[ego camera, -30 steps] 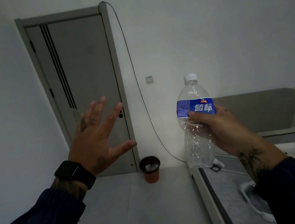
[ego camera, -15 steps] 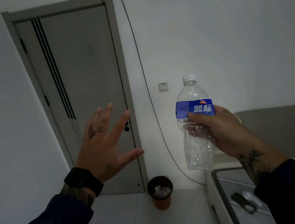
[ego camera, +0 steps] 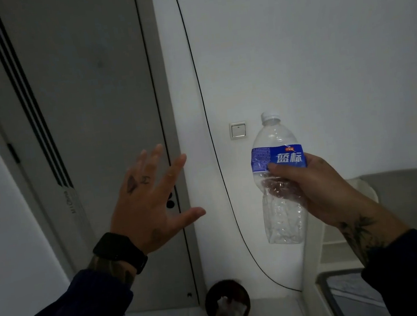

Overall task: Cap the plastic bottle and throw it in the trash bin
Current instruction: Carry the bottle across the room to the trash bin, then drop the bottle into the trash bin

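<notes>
Above the trash bin (ego camera: 227,305), right hand (ego camera: 319,189) wraps the capped plastic bottle (ego camera: 279,178) upright at mid-body; left hand (ego camera: 150,204) is spread, empty. Capping looks done. Next: lower over the bin mouth, let go.

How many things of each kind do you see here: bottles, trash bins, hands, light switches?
Bottles: 1, plastic bottle, capped
Trash bins: 1, trash bin
Hands: 2, left hand, right hand
Light switches: 1, switch
Total: 5

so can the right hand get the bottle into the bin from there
Probably yes: the right hand holds the capped bottle above and right of the open bin, with nothing between them.
</notes>
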